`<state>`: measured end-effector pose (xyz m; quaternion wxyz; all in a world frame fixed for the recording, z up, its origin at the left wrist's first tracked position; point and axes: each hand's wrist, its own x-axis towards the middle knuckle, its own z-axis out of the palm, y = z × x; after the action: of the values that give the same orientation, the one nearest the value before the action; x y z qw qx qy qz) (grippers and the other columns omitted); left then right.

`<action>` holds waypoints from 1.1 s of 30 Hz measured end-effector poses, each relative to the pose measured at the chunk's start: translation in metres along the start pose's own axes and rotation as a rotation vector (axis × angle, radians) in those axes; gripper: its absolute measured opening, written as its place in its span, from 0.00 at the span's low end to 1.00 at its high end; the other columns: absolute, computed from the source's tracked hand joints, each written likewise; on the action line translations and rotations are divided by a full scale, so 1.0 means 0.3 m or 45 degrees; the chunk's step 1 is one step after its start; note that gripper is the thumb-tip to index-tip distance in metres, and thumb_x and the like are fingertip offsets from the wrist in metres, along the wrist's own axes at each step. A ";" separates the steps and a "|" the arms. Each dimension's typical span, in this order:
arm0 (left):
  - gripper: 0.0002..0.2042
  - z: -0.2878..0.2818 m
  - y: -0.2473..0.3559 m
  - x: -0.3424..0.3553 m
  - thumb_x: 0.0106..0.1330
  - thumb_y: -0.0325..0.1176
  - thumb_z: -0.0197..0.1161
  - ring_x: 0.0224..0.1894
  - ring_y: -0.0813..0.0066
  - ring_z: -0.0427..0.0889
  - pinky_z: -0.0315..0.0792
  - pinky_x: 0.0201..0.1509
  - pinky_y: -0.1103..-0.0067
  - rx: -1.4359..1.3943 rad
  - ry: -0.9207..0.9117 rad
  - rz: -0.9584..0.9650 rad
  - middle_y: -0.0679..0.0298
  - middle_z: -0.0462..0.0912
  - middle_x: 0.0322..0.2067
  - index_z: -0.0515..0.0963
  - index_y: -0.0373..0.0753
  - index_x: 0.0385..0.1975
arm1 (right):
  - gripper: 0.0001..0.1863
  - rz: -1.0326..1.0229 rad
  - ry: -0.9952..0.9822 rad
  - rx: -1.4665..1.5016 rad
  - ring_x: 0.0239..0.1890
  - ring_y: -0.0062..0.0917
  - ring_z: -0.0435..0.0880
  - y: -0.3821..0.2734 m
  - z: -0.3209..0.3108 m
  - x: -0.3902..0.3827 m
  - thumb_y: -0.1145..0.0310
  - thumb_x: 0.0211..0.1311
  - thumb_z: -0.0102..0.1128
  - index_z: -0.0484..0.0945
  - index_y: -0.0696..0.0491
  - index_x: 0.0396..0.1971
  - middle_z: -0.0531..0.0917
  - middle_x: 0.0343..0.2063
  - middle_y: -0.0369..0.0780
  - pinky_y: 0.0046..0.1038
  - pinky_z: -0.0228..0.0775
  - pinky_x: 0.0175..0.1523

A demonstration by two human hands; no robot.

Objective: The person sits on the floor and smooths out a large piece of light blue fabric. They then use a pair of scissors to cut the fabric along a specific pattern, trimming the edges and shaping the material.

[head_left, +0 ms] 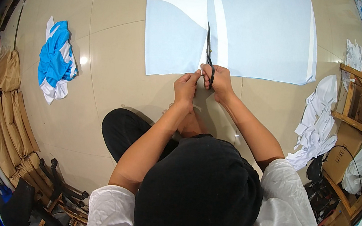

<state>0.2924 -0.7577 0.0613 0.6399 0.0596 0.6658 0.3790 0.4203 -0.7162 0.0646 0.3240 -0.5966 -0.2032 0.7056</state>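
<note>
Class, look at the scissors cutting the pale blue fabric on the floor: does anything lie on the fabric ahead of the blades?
Nothing visible does. Ahead of the scissors, the pale blue fabric lies flat and bare.

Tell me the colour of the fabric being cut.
Pale blue fabric with white bands, clearest in the head view.

Looks like a small garment or sewing workshop run right on the floor: a big light blue fabric sheet (pixel 245 30) spread over glossy beige floor tiles (pixel 106 58), white cloth offcuts (pixel 317 125) piled up, a blue-and-white garment (pixel 56 61), stuffed brown sacks (pixel 8 123) along the wall, a rough wooden rack (pixel 361 117).
</note>
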 end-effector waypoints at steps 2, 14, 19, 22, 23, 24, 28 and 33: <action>0.15 0.002 0.003 -0.005 0.71 0.45 0.74 0.20 0.88 0.62 0.54 0.23 0.83 0.017 0.007 0.000 0.78 0.70 0.19 0.82 0.43 0.27 | 0.14 -0.002 0.007 -0.013 0.17 0.16 0.71 0.002 0.000 0.003 0.62 0.60 0.72 0.79 0.55 0.24 0.76 0.16 0.32 0.22 0.62 0.22; 0.15 0.000 0.003 -0.007 0.71 0.48 0.73 0.19 0.88 0.59 0.52 0.22 0.83 0.033 -0.022 -0.037 0.80 0.66 0.20 0.80 0.47 0.29 | 0.15 0.012 0.023 -0.035 0.15 0.17 0.70 -0.053 0.009 0.028 0.61 0.61 0.71 0.77 0.53 0.23 0.74 0.15 0.32 0.23 0.60 0.20; 0.16 0.001 0.005 -0.007 0.71 0.47 0.74 0.20 0.88 0.61 0.53 0.23 0.83 0.012 -0.003 -0.033 0.78 0.69 0.20 0.81 0.44 0.26 | 0.15 0.014 0.005 -0.050 0.16 0.17 0.71 -0.067 0.008 0.049 0.59 0.61 0.72 0.78 0.53 0.26 0.75 0.17 0.32 0.23 0.62 0.22; 0.16 0.000 0.004 -0.005 0.72 0.46 0.74 0.20 0.88 0.61 0.53 0.23 0.83 0.031 0.002 -0.036 0.78 0.69 0.19 0.81 0.44 0.26 | 0.15 -0.001 -0.009 -0.042 0.16 0.16 0.71 -0.073 0.011 0.054 0.60 0.62 0.72 0.78 0.54 0.26 0.75 0.17 0.32 0.23 0.62 0.22; 0.16 0.001 0.006 -0.006 0.72 0.46 0.74 0.20 0.88 0.61 0.53 0.23 0.83 0.041 0.003 -0.032 0.78 0.69 0.19 0.81 0.44 0.26 | 0.15 -0.004 -0.011 -0.046 0.16 0.16 0.71 -0.071 0.010 0.056 0.60 0.63 0.72 0.78 0.54 0.26 0.75 0.17 0.32 0.23 0.62 0.21; 0.16 0.001 0.007 -0.007 0.72 0.46 0.74 0.20 0.88 0.61 0.53 0.23 0.83 0.041 0.003 -0.030 0.78 0.69 0.19 0.81 0.44 0.26 | 0.14 -0.008 -0.013 -0.049 0.16 0.16 0.71 -0.068 0.008 0.059 0.61 0.63 0.71 0.78 0.54 0.26 0.75 0.17 0.32 0.23 0.62 0.21; 0.16 0.006 0.005 -0.007 0.72 0.46 0.74 0.19 0.88 0.60 0.53 0.23 0.83 0.040 0.005 -0.017 0.78 0.68 0.19 0.81 0.44 0.25 | 0.13 -0.004 -0.019 -0.040 0.16 0.15 0.71 -0.058 0.001 0.069 0.62 0.64 0.71 0.79 0.55 0.27 0.76 0.17 0.32 0.22 0.62 0.21; 0.16 0.000 -0.001 0.000 0.72 0.46 0.74 0.19 0.88 0.61 0.54 0.23 0.83 0.032 -0.001 -0.013 0.78 0.69 0.19 0.82 0.43 0.26 | 0.15 0.002 -0.003 -0.047 0.16 0.15 0.71 -0.085 0.011 0.066 0.60 0.62 0.73 0.78 0.54 0.26 0.76 0.17 0.31 0.22 0.62 0.21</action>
<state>0.2926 -0.7580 0.0612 0.6412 0.0643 0.6707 0.3673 0.4212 -0.6839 0.0684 0.3120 -0.6017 -0.2163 0.7027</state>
